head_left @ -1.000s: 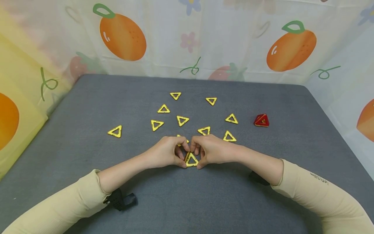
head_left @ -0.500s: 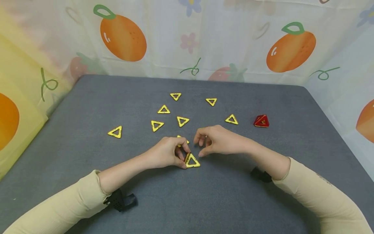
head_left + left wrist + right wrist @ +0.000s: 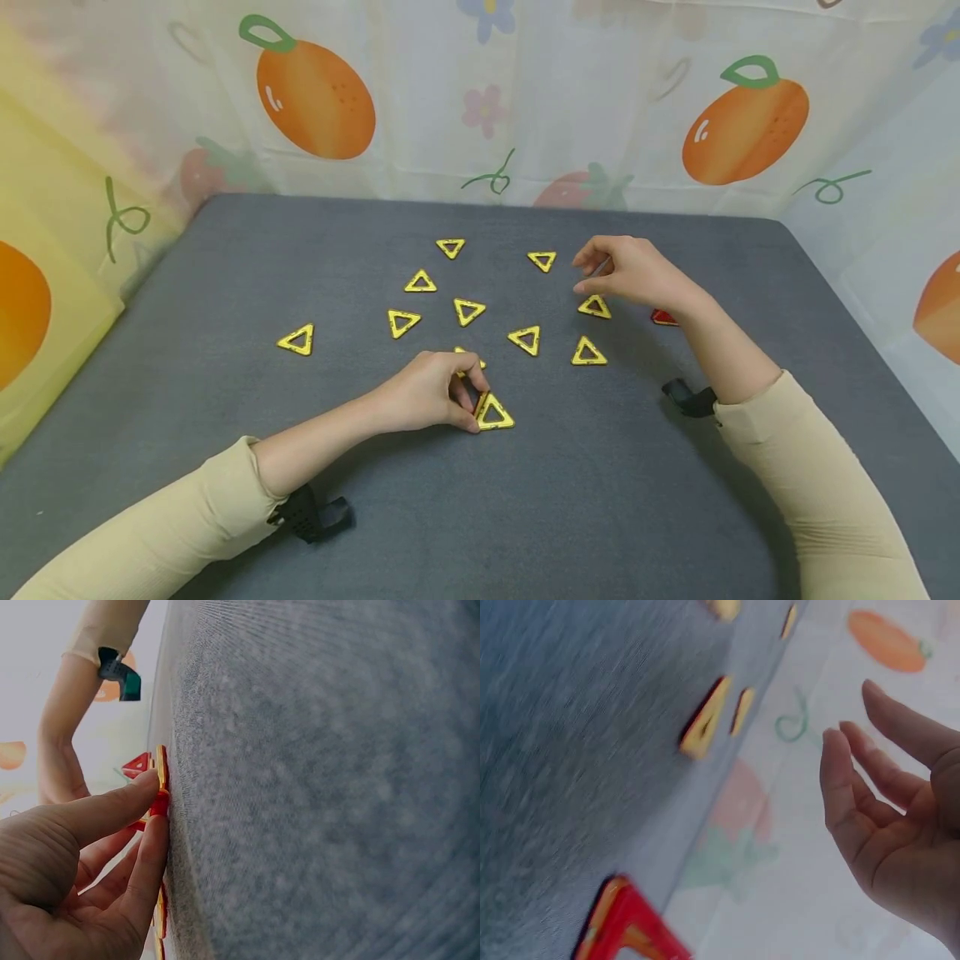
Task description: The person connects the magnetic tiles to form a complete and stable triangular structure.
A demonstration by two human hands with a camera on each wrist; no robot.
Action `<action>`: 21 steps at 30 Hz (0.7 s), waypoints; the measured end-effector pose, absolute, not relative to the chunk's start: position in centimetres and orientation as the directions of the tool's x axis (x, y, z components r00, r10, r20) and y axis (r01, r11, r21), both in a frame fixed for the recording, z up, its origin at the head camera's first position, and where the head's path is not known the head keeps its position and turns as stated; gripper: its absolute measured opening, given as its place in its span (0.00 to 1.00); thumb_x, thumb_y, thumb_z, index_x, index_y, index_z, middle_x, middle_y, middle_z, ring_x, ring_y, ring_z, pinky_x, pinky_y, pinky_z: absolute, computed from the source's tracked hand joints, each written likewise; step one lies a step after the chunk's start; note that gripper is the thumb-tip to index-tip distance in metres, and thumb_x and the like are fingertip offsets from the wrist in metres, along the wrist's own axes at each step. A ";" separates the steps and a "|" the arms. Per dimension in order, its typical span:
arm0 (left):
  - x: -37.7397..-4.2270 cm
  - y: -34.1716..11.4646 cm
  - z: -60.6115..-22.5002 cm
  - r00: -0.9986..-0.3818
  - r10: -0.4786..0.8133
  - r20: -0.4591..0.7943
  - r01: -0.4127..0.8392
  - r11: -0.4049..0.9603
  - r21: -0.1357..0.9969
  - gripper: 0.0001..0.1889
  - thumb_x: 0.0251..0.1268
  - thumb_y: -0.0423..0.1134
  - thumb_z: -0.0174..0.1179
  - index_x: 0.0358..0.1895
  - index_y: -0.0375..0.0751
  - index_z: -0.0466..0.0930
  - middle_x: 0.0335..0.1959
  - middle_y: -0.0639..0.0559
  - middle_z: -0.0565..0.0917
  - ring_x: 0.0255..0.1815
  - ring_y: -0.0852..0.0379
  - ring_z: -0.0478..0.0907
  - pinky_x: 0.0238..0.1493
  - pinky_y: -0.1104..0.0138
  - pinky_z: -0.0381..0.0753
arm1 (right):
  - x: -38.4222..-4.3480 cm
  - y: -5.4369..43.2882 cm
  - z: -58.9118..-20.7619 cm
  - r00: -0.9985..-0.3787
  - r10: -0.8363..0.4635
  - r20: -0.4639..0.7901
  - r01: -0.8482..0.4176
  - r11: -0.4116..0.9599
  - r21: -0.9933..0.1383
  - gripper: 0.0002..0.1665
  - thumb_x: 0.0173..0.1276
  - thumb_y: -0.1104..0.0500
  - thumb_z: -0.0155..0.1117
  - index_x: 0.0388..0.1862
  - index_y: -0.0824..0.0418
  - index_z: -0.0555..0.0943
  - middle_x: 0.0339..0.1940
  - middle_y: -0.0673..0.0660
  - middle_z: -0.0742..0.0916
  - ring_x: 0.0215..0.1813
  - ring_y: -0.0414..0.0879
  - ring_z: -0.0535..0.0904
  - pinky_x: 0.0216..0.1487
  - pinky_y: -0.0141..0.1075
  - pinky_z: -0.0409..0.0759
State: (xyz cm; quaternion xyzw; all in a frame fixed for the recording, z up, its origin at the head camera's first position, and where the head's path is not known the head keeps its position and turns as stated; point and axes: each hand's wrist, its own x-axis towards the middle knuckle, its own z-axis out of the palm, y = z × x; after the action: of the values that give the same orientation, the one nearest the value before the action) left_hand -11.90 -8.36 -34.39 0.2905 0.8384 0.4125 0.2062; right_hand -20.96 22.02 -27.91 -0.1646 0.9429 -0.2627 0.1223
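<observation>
My left hand (image 3: 431, 387) pinches a tilted triangular tile (image 3: 159, 804) between thumb and fingertips; its red edge shows in the left wrist view. Against its right side lies a flat yellow triangular tile (image 3: 495, 426) with an open centre. My right hand (image 3: 626, 271) hovers farther back with nothing in it, thumb and fingers apart and loosely bent. In the head view it overlaps the top of a yellow triangle tile (image 3: 595, 313). Behind the right wrist, a red pyramid of triangle tiles (image 3: 630, 907) is mostly hidden in the head view.
Several more yellow triangle tiles lie scattered over the dark grey table (image 3: 600, 508), one far left (image 3: 310, 339) and one partly behind my left fingers (image 3: 478, 363). A fruit-patterned curtain (image 3: 420, 108) borders the table's back and sides.
My right hand has let go of the flat yellow tile and moved back and right, uncovering two yellow tiles and now covering part of the red pyramid. My left hand stays in place.
</observation>
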 end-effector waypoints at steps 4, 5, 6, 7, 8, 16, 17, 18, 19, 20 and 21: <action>-11.9 -8.3 -34.4 -0.746 0.657 -0.110 0.316 0.493 0.811 0.18 0.44 0.33 0.79 0.38 0.45 0.80 0.40 0.51 0.83 0.30 0.68 0.83 0.35 0.73 0.82 | -21.7 23.2 -28.3 -0.918 -0.346 -0.193 -0.207 0.835 -0.510 0.24 0.66 0.56 0.69 0.59 0.62 0.78 0.55 0.64 0.83 0.56 0.57 0.82 0.52 0.48 0.82; -11.9 -8.3 -34.4 -0.745 0.658 -0.111 0.315 0.493 0.811 0.18 0.44 0.33 0.79 0.38 0.45 0.80 0.40 0.51 0.83 0.30 0.68 0.83 0.36 0.73 0.82 | -21.8 23.3 -28.4 -0.915 -0.346 -0.205 -0.205 0.840 -0.503 0.24 0.66 0.57 0.68 0.60 0.62 0.77 0.56 0.65 0.83 0.58 0.58 0.81 0.53 0.48 0.82; -11.9 -8.3 -34.4 -0.744 0.659 -0.112 0.314 0.493 0.811 0.18 0.44 0.33 0.79 0.38 0.45 0.80 0.40 0.51 0.83 0.30 0.68 0.83 0.36 0.73 0.82 | -21.9 23.5 -28.6 -0.913 -0.348 -0.215 -0.205 0.845 -0.494 0.25 0.66 0.57 0.68 0.60 0.63 0.77 0.56 0.65 0.83 0.59 0.59 0.80 0.54 0.49 0.82; -11.9 -8.3 -34.4 -0.743 0.659 -0.114 0.312 0.493 0.812 0.18 0.44 0.33 0.78 0.38 0.44 0.80 0.40 0.51 0.83 0.30 0.68 0.83 0.36 0.73 0.82 | -22.1 23.6 -28.7 -0.910 -0.347 -0.225 -0.204 0.850 -0.487 0.25 0.66 0.57 0.69 0.61 0.63 0.77 0.56 0.66 0.83 0.60 0.59 0.80 0.54 0.49 0.82; -12.0 -8.3 -34.4 -0.742 0.660 -0.116 0.311 0.492 0.813 0.18 0.44 0.33 0.78 0.38 0.44 0.80 0.40 0.51 0.83 0.30 0.68 0.83 0.36 0.73 0.82 | -22.2 23.7 -28.9 -0.908 -0.346 -0.236 -0.199 0.853 -0.483 0.26 0.66 0.58 0.69 0.61 0.63 0.77 0.56 0.66 0.83 0.60 0.60 0.80 0.54 0.49 0.82; -12.0 -8.4 -34.3 -0.742 0.660 -0.118 0.310 0.494 0.812 0.18 0.44 0.33 0.78 0.38 0.44 0.80 0.39 0.51 0.83 0.30 0.68 0.82 0.35 0.73 0.82 | -23.0 24.2 -29.9 -0.889 -0.317 -0.329 -0.143 0.877 -0.459 0.31 0.66 0.55 0.70 0.64 0.66 0.74 0.57 0.67 0.82 0.55 0.58 0.82 0.53 0.47 0.82; -12.0 -8.4 -34.3 -0.742 0.660 -0.118 0.310 0.494 0.812 0.18 0.44 0.33 0.79 0.38 0.44 0.80 0.39 0.51 0.83 0.30 0.68 0.82 0.35 0.73 0.82 | -23.0 24.3 -30.0 -0.886 -0.315 -0.341 -0.139 0.881 -0.453 0.32 0.65 0.54 0.70 0.64 0.67 0.74 0.57 0.68 0.82 0.54 0.58 0.82 0.53 0.47 0.81; -12.0 -8.3 -34.3 -0.742 0.659 -0.121 0.307 0.495 0.813 0.18 0.44 0.33 0.78 0.38 0.44 0.79 0.39 0.51 0.83 0.30 0.68 0.82 0.35 0.73 0.82 | -23.0 24.3 -30.2 -0.882 -0.311 -0.353 -0.131 0.884 -0.450 0.32 0.65 0.54 0.70 0.64 0.67 0.73 0.57 0.68 0.82 0.53 0.58 0.83 0.53 0.47 0.81; -12.0 -8.4 -34.3 -0.741 0.659 -0.124 0.305 0.495 0.813 0.18 0.44 0.33 0.78 0.38 0.44 0.79 0.39 0.51 0.83 0.30 0.68 0.82 0.35 0.73 0.82 | -23.0 24.3 -30.3 -0.880 -0.307 -0.363 -0.124 0.886 -0.448 0.33 0.65 0.53 0.70 0.63 0.68 0.74 0.58 0.68 0.82 0.53 0.58 0.83 0.53 0.47 0.82; -12.0 -8.4 -34.3 -0.741 0.660 -0.124 0.305 0.494 0.814 0.18 0.44 0.33 0.78 0.38 0.44 0.79 0.39 0.51 0.83 0.30 0.68 0.82 0.35 0.73 0.82 | -23.1 24.3 -30.4 -0.879 -0.301 -0.370 -0.116 0.887 -0.446 0.32 0.64 0.53 0.71 0.63 0.67 0.74 0.58 0.68 0.82 0.52 0.57 0.83 0.53 0.46 0.82; -12.0 -8.4 -34.3 -0.740 0.661 -0.125 0.304 0.494 0.815 0.18 0.44 0.33 0.78 0.38 0.44 0.79 0.39 0.51 0.83 0.31 0.68 0.82 0.36 0.73 0.82 | -23.1 24.4 -30.5 -0.879 -0.298 -0.373 -0.113 0.889 -0.444 0.32 0.64 0.53 0.71 0.62 0.68 0.74 0.58 0.69 0.82 0.52 0.57 0.84 0.52 0.46 0.82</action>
State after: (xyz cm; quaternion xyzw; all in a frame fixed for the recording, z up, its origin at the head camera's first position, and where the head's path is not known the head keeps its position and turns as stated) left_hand -11.95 -8.42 -34.31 0.2886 0.8367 0.4120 0.2167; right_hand -23.10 24.36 -30.48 -0.1087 0.9463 -0.2094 0.2210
